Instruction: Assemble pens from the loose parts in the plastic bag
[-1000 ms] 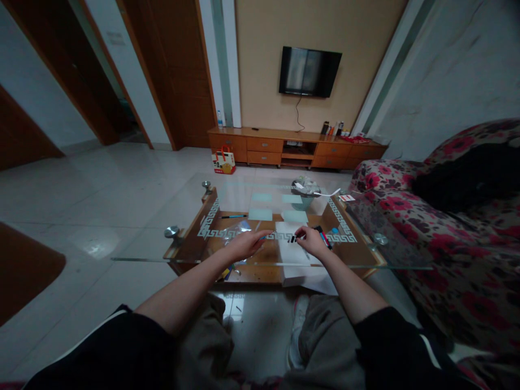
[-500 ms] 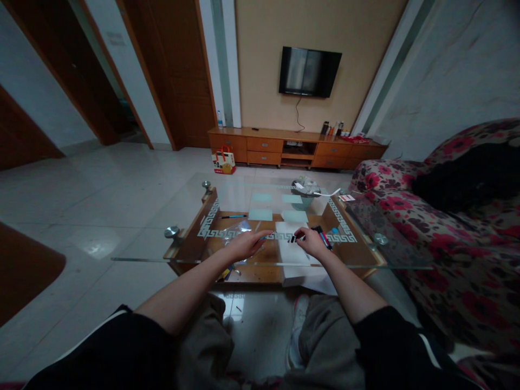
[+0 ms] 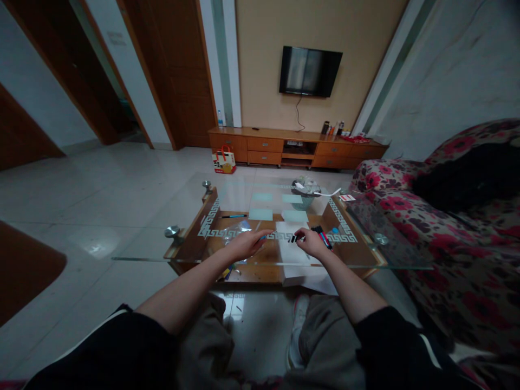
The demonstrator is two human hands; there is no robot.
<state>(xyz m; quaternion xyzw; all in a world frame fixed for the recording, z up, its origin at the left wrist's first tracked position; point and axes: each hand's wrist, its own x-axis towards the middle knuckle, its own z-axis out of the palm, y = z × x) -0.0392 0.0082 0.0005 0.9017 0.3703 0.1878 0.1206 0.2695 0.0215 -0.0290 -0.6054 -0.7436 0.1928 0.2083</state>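
Observation:
Over the glass coffee table (image 3: 239, 254), my left hand (image 3: 247, 245) is closed round a slim blue pen (image 3: 265, 236), its thin tip pointing right. Facing it, my right hand (image 3: 311, 242) pinches at a small black piece, mostly covered by the fingertips. Just left of those fingers lie small black pieces (image 3: 291, 239), like pen caps, too small to tell exactly. Pens with red and black barrels (image 3: 323, 236) lie right beside my right hand. Farther back on the left is a black and blue pen (image 3: 234, 216). Clear plastic packaging (image 3: 233, 230) lies behind my left hand.
A white box (image 3: 300, 275) shows under the glass near its front edge. Behind the table stands a waste basket (image 3: 303, 201). A floral sofa (image 3: 394, 206) flanks the right side. A low wooden cabinet (image 3: 264, 145) and a paper bag (image 3: 223, 161) are farther back.
Both hands stay almost in place. The small black pieces by my right fingertips have shifted very slightly; nothing else visibly differs.

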